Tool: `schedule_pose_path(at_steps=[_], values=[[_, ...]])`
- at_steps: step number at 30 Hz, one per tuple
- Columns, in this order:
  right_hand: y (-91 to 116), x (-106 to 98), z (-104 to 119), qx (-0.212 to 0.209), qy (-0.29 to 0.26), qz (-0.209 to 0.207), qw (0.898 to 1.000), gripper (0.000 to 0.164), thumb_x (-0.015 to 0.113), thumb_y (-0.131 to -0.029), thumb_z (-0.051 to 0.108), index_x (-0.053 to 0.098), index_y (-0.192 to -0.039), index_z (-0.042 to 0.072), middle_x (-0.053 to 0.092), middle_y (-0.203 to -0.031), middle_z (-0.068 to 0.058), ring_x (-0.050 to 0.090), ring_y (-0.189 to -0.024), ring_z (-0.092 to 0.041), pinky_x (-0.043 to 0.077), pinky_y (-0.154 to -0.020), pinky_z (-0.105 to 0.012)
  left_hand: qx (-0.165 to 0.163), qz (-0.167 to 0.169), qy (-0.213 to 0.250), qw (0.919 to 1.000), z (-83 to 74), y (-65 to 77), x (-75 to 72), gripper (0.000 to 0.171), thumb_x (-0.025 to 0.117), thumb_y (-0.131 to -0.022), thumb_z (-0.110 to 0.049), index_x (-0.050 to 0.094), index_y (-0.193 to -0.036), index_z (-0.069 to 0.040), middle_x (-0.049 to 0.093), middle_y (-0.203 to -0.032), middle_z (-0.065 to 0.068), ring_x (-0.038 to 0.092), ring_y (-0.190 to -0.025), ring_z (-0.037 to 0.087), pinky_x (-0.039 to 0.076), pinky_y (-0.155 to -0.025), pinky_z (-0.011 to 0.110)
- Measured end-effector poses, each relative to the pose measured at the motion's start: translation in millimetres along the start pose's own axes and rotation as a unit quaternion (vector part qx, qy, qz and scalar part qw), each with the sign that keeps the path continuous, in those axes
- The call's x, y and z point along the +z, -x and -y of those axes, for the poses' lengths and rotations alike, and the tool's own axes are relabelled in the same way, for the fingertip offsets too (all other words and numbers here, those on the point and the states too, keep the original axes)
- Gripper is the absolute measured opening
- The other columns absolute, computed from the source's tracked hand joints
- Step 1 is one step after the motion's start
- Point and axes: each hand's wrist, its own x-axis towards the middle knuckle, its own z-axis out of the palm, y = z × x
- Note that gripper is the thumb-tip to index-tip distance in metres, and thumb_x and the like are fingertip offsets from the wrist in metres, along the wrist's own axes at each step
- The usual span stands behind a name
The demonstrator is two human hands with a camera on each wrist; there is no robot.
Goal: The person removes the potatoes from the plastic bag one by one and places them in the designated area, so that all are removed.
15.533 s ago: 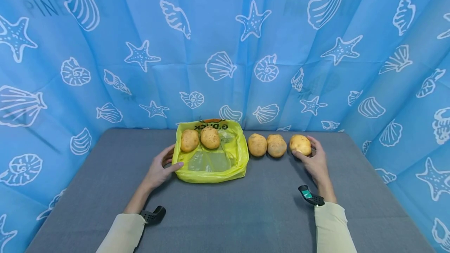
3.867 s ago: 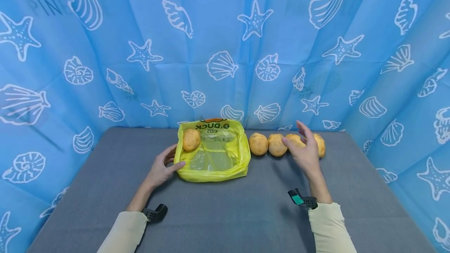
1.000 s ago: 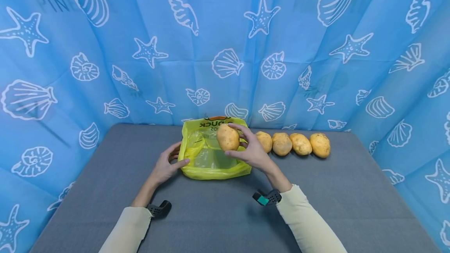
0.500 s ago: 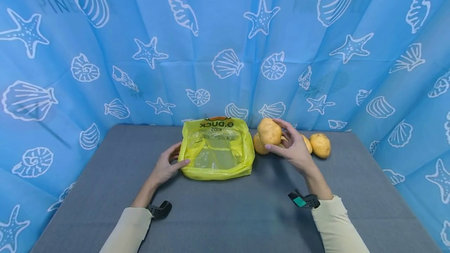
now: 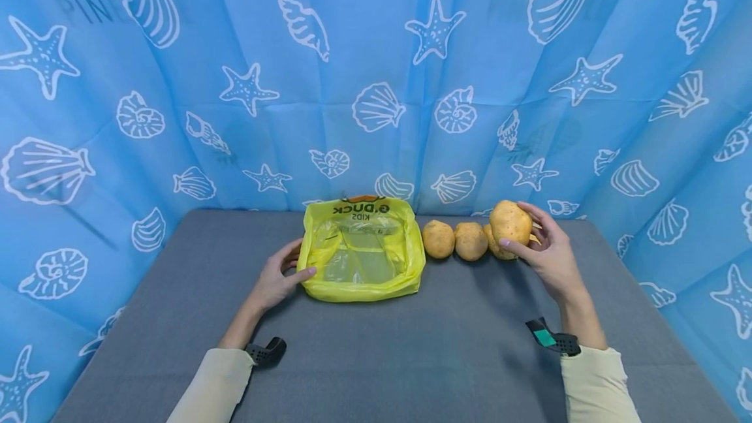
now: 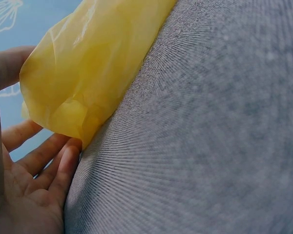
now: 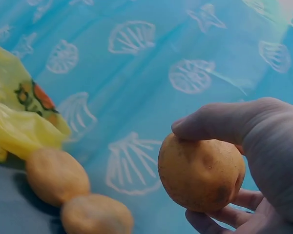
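A yellow plastic bag (image 5: pixel 362 291) lies with its mouth spread wide on the table, and no potato shows inside it. My left hand (image 5: pixel 281 279) holds its left rim, thumb over the edge and fingers on the outer side; the left wrist view shows the bag (image 6: pixel 88 73) between them. My right hand (image 5: pixel 552 260) grips a potato (image 5: pixel 510 219) between thumb and fingers, raised above the right part of a row. In that row are a potato (image 5: pixel 438 239) beside the bag, a second potato (image 5: pixel 471 241), and a third potato (image 5: pixel 495 248) partly covered. The hand hides the row's right end.
A grey cloth (image 5: pixel 376 364) covers the table. Behind it hangs a blue curtain (image 5: pixel 329 116) with white shells and starfish, close to the table's back edge. The right wrist view shows two row potatoes close together, the nearer potato (image 7: pixel 96 214) lowest.
Earlier the bag held two potatoes, then one; now none shows. The right hand lifted the last one out and carried it right, over the row. The left hand stays at the rim.
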Motion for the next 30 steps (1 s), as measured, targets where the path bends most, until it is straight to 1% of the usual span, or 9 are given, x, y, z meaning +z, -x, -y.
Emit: schedule_pose_path(at_steps=[4, 6, 11, 17, 20, 23, 25, 28, 30], values=[[2, -14, -6, 0.02, 0.016, -0.029, 0.999, 0.075, 0.074, -0.092, 0.002, 0.039, -0.157, 0.018, 0.033, -0.153, -0.017, 0.046, -0.124, -0.012, 0.048, -0.083, -0.012, -0.004, -0.001, 0.003, 1.0, -0.1, 0.5, 0.8, 0.07, 0.072, -0.093, -0.011, 0.039, -0.153, 0.001, 0.052, -0.142, 0.025, 0.051, -0.126, 0.038, 0.043, -0.104, 0.052], [2, -20, -10, 0.029, 0.036, -0.044, 0.998, 0.076, 0.075, -0.092, 0.005, 0.038, -0.158, 0.02, 0.033, -0.154, -0.017, 0.045, -0.126, -0.012, 0.046, -0.084, -0.012, -0.005, -0.003, 0.005, 1.0, -0.2, 0.4, 1.1, 0.07, 0.072, -0.092, -0.01, 0.039, -0.154, 0.001, 0.051, -0.143, 0.026, 0.051, -0.126, 0.039, 0.042, -0.104, 0.053], [5, -37, -18, 0.048, 0.052, -0.084, 0.994, 0.075, 0.074, -0.093, 0.008, 0.038, -0.158, 0.022, 0.035, -0.151, -0.013, 0.045, -0.127, -0.015, 0.045, -0.083, -0.01, -0.009, -0.001, 0.002, 1.0, -0.2, -0.6, 1.1, 0.07, 0.072, -0.093, -0.013, 0.04, -0.153, -0.001, 0.052, -0.142, 0.024, 0.051, -0.126, 0.037, 0.041, -0.105, 0.054], [11, -57, -28, 0.067, -0.027, -0.138, 0.988, 0.076, 0.075, -0.091, 0.002, 0.041, -0.156, 0.019, 0.04, -0.147, -0.004, 0.044, -0.126, -0.016, 0.046, -0.082, -0.008, -0.008, -0.001, 0.004, 1.0, 0.5, -0.4, 0.6, 0.069, 0.073, -0.093, -0.016, 0.041, -0.153, -0.002, 0.053, -0.142, 0.023, 0.051, -0.126, 0.036, 0.041, -0.105, 0.052], [11, -68, -34, 0.097, -0.042, -0.174, 0.979, 0.078, 0.077, -0.089, 0.003, 0.041, -0.156, 0.022, 0.04, -0.144, 0.002, 0.043, -0.128, -0.017, 0.047, -0.078, -0.007, -0.009, -0.003, 0.001, 1.0, 0.3, -0.5, 0.9, 0.069, 0.072, -0.093, -0.014, 0.041, -0.153, -0.002, 0.053, -0.143, 0.023, 0.051, -0.126, 0.036, 0.041, -0.105, 0.052], [11, -76, -40, 0.147, -0.009, -0.214, 0.966, 0.079, 0.079, -0.089, 0.009, 0.041, -0.157, 0.026, 0.039, -0.143, 0.004, 0.042, -0.132, -0.019, 0.046, -0.074, -0.007, -0.009, -0.003, -0.005, 0.9999, -1.0, -0.7, 1.3, 0.069, 0.071, -0.093, -0.01, 0.04, -0.153, 0.001, 0.052, -0.142, 0.026, 0.051, -0.126, 0.038, 0.041, -0.105, 0.053], [9, -80, -45, 0.177, 0.022, -0.231, 0.956, 0.079, 0.077, -0.091, 0.013, 0.038, -0.158, 0.029, 0.038, -0.143, 0.004, 0.041, -0.136, -0.021, 0.045, -0.075, -0.007, -0.01, -0.003, -0.007, 0.9999, -1.7, -1.1, 1.6, 0.069, 0.071, -0.093, -0.007, 0.039, -0.153, 0.004, 0.051, -0.142, 0.029, 0.05, -0.126, 0.041, 0.041, -0.104, 0.055], [8, -81, -53, 0.205, 0.055, -0.246, 0.946, 0.077, 0.073, -0.094, 0.017, 0.035, -0.159, 0.03, 0.038, -0.147, 0.001, 0.038, -0.142, -0.021, 0.046, -0.084, -0.01, -0.009, -0.002, -0.004, 0.9999, -2.6, -1.7, 2.1, 0.069, 0.07, -0.093, -0.004, 0.037, -0.152, 0.007, 0.049, -0.142, 0.033, 0.049, -0.126, 0.046, 0.04, -0.104, 0.058], [7, -80, -60, 0.214, 0.052, -0.256, 0.941, 0.074, 0.071, -0.096, 0.016, 0.034, -0.159, 0.029, 0.038, -0.151, -0.003, 0.037, -0.144, -0.021, 0.044, -0.094, -0.014, -0.009, -0.001, -0.002, 1.0, -3.1, -1.8, 2.4, 0.068, 0.069, -0.093, -0.004, 0.037, -0.152, 0.007, 0.049, -0.142, 0.033, 0.049, -0.126, 0.046, 0.04, -0.104, 0.058]])
